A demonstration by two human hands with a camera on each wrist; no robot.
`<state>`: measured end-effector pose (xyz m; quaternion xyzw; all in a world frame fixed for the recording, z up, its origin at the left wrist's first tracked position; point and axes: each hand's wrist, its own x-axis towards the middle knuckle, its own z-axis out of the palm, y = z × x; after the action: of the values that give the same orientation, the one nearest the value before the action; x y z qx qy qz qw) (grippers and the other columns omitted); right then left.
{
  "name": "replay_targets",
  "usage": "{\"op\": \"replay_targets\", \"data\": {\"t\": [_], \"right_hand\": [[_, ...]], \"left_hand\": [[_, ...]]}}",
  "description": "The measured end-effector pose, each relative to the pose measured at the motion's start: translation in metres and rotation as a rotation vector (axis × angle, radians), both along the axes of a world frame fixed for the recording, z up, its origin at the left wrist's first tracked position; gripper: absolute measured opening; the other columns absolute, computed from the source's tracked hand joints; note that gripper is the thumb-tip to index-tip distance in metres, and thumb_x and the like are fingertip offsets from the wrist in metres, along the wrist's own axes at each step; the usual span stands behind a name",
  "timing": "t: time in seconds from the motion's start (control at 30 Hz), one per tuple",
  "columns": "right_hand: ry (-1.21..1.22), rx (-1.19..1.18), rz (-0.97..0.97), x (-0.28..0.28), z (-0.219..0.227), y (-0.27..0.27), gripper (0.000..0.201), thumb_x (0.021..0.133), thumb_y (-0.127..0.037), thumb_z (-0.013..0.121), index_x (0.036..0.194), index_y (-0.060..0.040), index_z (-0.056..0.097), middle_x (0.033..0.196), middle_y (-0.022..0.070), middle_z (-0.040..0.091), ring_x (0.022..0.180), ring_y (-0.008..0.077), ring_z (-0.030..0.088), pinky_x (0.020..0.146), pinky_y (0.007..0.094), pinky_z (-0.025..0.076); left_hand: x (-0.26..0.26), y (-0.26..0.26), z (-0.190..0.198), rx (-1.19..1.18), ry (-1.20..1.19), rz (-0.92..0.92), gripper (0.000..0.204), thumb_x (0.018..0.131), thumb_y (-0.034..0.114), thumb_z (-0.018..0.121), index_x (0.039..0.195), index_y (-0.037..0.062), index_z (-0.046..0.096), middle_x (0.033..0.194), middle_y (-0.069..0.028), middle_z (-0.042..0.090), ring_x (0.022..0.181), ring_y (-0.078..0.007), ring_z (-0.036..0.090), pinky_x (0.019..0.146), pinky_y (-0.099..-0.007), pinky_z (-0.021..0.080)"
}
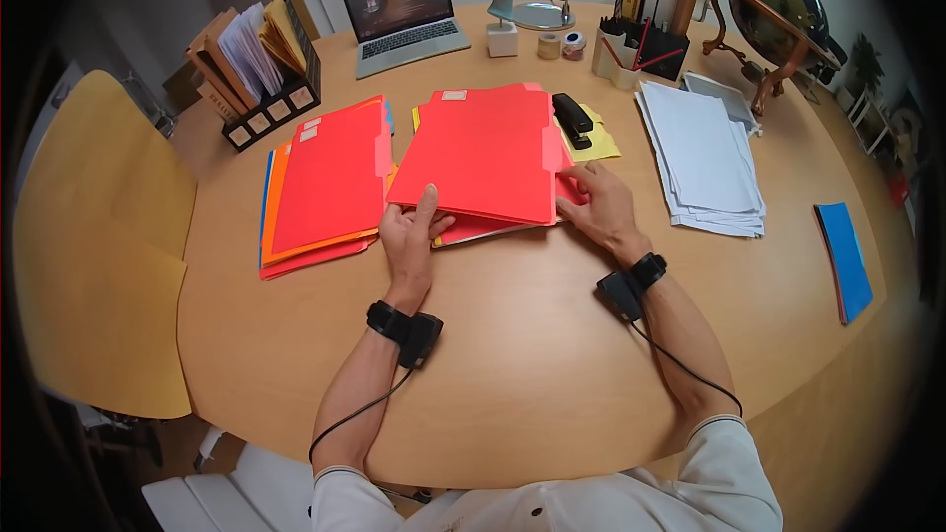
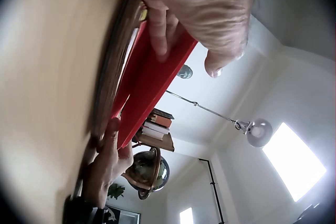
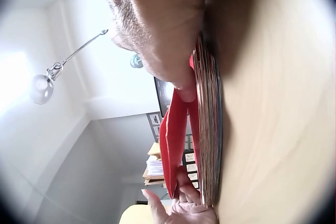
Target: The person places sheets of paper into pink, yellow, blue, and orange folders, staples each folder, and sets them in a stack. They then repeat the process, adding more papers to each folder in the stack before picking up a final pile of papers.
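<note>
A red folder (image 1: 483, 153) lies on a stack of folders in front of me, its near left corner raised. My left hand (image 1: 409, 232) grips that corner, thumb on top and fingers beneath. In the left wrist view, the left fingers (image 2: 160, 35) reach into the gap below the red cover. My right hand (image 1: 603, 207) pinches the folder's right edge near the tab, fingers bent. The right wrist view shows the right thumb (image 3: 185, 94) at the narrow end of the gap, over the thick stack of folder edges (image 3: 209, 129).
Left of the stack lies a pile of red and orange folders (image 1: 330, 177). A black stapler (image 1: 572, 120) and yellow paper (image 1: 603, 145) sit behind my right hand. White papers (image 1: 700, 163) and a blue folder (image 1: 844, 261) lie rightward. A laptop (image 1: 404, 15) and globe (image 1: 778, 5) stand behind.
</note>
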<state>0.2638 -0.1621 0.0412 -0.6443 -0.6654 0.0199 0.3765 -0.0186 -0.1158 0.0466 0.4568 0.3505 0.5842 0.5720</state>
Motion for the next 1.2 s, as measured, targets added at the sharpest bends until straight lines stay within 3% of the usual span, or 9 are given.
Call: {"op": "replay_targets", "data": {"t": [0.03, 0.07, 0.13, 0.23, 0.47, 0.63, 0.67, 0.97, 1.2], "right_hand": [[-0.045, -0.021, -0.006, -0.002, 0.003, -0.001, 0.043, 0.079, -0.038, 0.081, 0.113, -0.0116, 0.073, 0.093, 0.0095, 0.064, 0.08, 0.0255, 0.067, 0.072, 0.0396, 0.054], [-0.045, -0.021, -0.005, -0.002, 0.004, -0.002, 0.043, 0.079, -0.038, 0.081, 0.113, -0.0116, 0.073, 0.093, 0.0095, 0.064, 0.08, 0.0255, 0.067, 0.072, 0.0396, 0.054], [-0.083, -0.037, 0.009, -0.002, 0.005, -0.003, 0.045, 0.079, -0.039, 0.081, 0.115, -0.0132, 0.073, 0.091, 0.0091, 0.062, 0.081, 0.026, 0.066, 0.073, 0.0401, 0.054], [-0.081, -0.023, 0.04, 0.0, 0.0, 0.0, 0.048, 0.079, -0.041, 0.082, 0.115, -0.0109, 0.072, 0.092, 0.0094, 0.062, 0.082, 0.0265, 0.066, 0.073, 0.0402, 0.053], [0.023, 0.013, 0.02, -0.001, -0.001, 0.0, 0.051, 0.081, -0.04, 0.082, 0.115, -0.0045, 0.07, 0.1, 0.0123, 0.062, 0.085, 0.0285, 0.065, 0.076, 0.0398, 0.054], [0.073, -0.02, -0.036, -0.001, 0.0, 0.001, 0.039, 0.087, -0.03, 0.077, 0.114, -0.0029, 0.069, 0.102, 0.0133, 0.062, 0.085, 0.0293, 0.065, 0.077, 0.0398, 0.054], [0.074, -0.02, -0.038, -0.001, 0.0, 0.001, 0.039, 0.087, -0.03, 0.077, 0.114, -0.0029, 0.069, 0.102, 0.0133, 0.062, 0.085, 0.0293, 0.065, 0.077, 0.0398, 0.054], [0.071, 0.018, -0.033, 0.002, -0.005, 0.004, 0.026, 0.091, -0.019, 0.07, 0.111, -0.0024, 0.07, 0.1, 0.0142, 0.062, 0.085, 0.0313, 0.065, 0.076, 0.0411, 0.053], [0.094, -0.014, -0.043, 0.002, -0.003, 0.004, 0.023, 0.092, -0.016, 0.068, 0.109, -0.0024, 0.069, 0.099, 0.0144, 0.062, 0.085, 0.032, 0.065, 0.076, 0.0421, 0.052]], "left_hand": [[-0.002, 0.002, -0.001, -0.078, 0.016, 0.005, 0.034, 0.099, 0.023, 0.07, 0.121, 0.0006, 0.057, 0.103, -0.0086, 0.071, 0.092, -0.018, 0.073, 0.071, -0.0237, 0.059], [-0.003, 0.004, -0.001, -0.078, 0.015, 0.007, 0.034, 0.099, 0.023, 0.07, 0.121, 0.0006, 0.057, 0.103, -0.0086, 0.071, 0.092, -0.018, 0.073, 0.071, -0.0237, 0.059], [-0.003, 0.006, -0.002, -0.077, 0.033, -0.08, 0.03, 0.099, 0.02, 0.069, 0.113, -0.0045, 0.058, 0.096, -0.0118, 0.072, 0.081, -0.0195, 0.075, 0.062, -0.023, 0.057], [-0.004, 0.01, -0.014, -0.09, 0.111, -0.042, 0.022, 0.099, 0.018, 0.068, 0.107, -0.0007, 0.058, 0.093, -0.0114, 0.072, 0.075, -0.0194, 0.075, 0.055, -0.0183, 0.054], [-0.008, 0.009, -0.011, -0.033, 0.023, 0.046, 0.018, 0.104, 0.016, 0.059, 0.107, -0.0015, 0.054, 0.091, -0.0127, 0.071, 0.074, -0.0203, 0.074, 0.056, -0.0211, 0.055], [-0.026, 0.021, -0.005, 0.109, 0.007, 0.333, 0.02, 0.108, 0.02, 0.051, 0.114, 0.0005, 0.052, 0.093, -0.0109, 0.07, 0.067, -0.0165, 0.07, 0.057, -0.0232, 0.055], [-0.029, 0.023, -0.004, 0.135, 0.019, 0.391, 0.023, 0.11, 0.019, 0.044, 0.119, -0.0015, 0.048, 0.083, -0.0123, 0.067, 0.062, -0.0167, 0.069, 0.052, -0.0244, 0.054], [-0.064, 0.04, 0.006, 0.067, 0.083, 0.656, 0.024, 0.11, 0.018, 0.039, 0.125, -0.0011, 0.04, 0.083, -0.0128, 0.061, 0.055, -0.0175, 0.064, 0.044, -0.0272, 0.051], [-0.095, 0.055, 0.005, 0.039, 0.02, 0.768, 0.016, 0.11, 0.018, 0.04, 0.103, 0.0043, 0.037, 0.073, -0.0088, 0.053, 0.05, -0.0156, 0.055, 0.039, -0.0277, 0.04]]}}
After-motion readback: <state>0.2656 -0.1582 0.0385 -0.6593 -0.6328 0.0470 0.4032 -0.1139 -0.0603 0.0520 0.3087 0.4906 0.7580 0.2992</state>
